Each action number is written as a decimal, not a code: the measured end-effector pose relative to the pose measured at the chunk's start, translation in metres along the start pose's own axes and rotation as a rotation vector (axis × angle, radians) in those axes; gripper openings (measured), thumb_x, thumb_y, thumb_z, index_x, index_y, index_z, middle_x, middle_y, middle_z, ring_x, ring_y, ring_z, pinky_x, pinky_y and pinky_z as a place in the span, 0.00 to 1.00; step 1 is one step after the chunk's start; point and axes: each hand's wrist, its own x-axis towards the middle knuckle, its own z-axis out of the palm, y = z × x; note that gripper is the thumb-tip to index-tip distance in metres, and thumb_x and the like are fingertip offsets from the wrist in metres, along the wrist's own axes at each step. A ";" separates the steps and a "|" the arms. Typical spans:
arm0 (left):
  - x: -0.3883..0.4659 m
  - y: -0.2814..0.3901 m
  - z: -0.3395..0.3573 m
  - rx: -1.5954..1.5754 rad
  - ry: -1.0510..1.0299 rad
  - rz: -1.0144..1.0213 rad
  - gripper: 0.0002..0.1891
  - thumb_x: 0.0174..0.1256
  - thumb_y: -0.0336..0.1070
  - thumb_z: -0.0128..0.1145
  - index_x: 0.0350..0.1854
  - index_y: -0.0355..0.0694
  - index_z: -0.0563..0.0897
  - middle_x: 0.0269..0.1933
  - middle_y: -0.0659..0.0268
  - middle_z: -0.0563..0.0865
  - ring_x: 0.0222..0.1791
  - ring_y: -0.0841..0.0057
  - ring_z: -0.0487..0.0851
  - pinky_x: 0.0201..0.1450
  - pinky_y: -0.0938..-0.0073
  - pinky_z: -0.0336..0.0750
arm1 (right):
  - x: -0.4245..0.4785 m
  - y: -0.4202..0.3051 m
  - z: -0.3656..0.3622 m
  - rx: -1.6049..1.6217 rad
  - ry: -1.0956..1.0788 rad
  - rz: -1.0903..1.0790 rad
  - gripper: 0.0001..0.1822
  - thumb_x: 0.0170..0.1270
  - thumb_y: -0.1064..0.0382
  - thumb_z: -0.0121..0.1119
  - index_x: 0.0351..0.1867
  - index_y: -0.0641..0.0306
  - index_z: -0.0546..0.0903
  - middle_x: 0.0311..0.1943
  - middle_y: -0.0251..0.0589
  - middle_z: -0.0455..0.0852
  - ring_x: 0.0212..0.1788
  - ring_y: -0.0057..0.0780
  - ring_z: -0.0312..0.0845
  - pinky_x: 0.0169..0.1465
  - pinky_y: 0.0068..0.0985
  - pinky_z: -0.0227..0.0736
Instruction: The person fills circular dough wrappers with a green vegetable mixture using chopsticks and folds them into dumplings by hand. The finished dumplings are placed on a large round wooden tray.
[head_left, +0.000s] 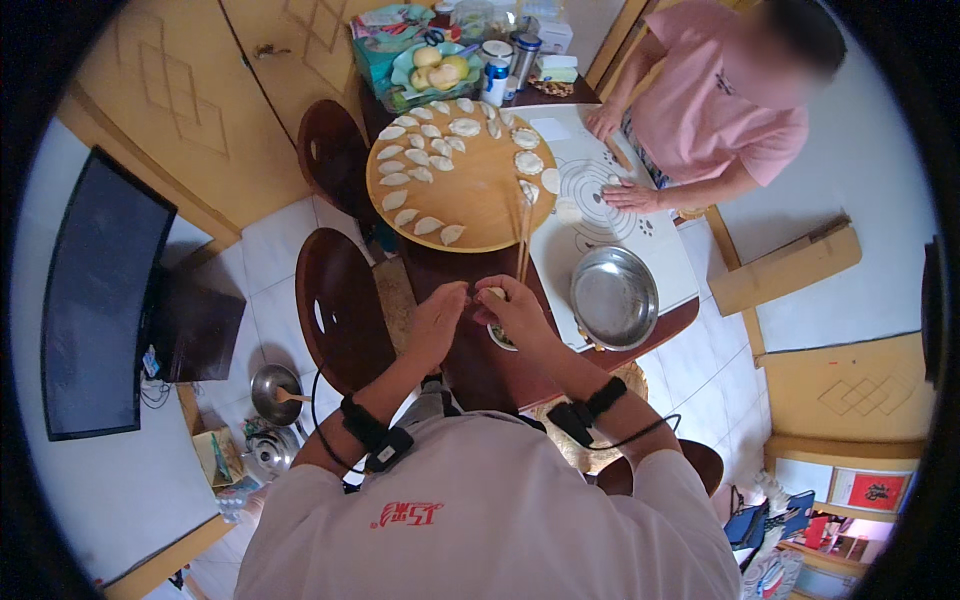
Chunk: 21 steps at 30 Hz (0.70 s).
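My right hand holds a small piece of pale dough between thumb and fingers, above a bowl of filling that it partly hides. Just beside it is my left hand, its fingertips close to the dough; whether it grips anything is not visible. Beyond both hands lies a large round wooden board with several folded dumplings set along its left and far sides. A pair of wooden chopsticks rests over the board's near right edge, by a dumpling.
A steel basin sits on a white pastry mat at the right. Across the mat, a person in pink has one hand on a rolling pin. Fruit in a green bowl and cans stand behind the board. Dark chairs flank the table's left side.
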 end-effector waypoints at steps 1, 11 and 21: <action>0.001 -0.003 -0.014 -0.003 0.012 -0.003 0.19 0.76 0.44 0.46 0.57 0.34 0.77 0.47 0.59 0.85 0.47 0.72 0.83 0.52 0.73 0.75 | 0.021 0.011 0.000 -0.025 0.022 -0.046 0.11 0.69 0.64 0.58 0.47 0.69 0.79 0.31 0.37 0.82 0.30 0.22 0.81 0.34 0.21 0.78; 0.013 -0.007 -0.105 0.071 0.069 -0.213 0.14 0.71 0.37 0.55 0.52 0.33 0.82 0.46 0.59 0.87 0.48 0.74 0.84 0.53 0.75 0.76 | 0.198 -0.029 0.043 -0.291 -0.028 -0.165 0.15 0.66 0.64 0.60 0.50 0.71 0.80 0.35 0.37 0.84 0.34 0.20 0.79 0.38 0.20 0.76; 0.021 -0.026 -0.134 -0.012 0.080 -0.271 0.12 0.69 0.33 0.57 0.50 0.34 0.83 0.45 0.62 0.87 0.46 0.78 0.83 0.51 0.75 0.76 | 0.232 -0.021 0.042 -1.027 0.100 -0.345 0.23 0.56 0.60 0.69 0.54 0.61 0.80 0.44 0.46 0.82 0.45 0.41 0.80 0.49 0.32 0.75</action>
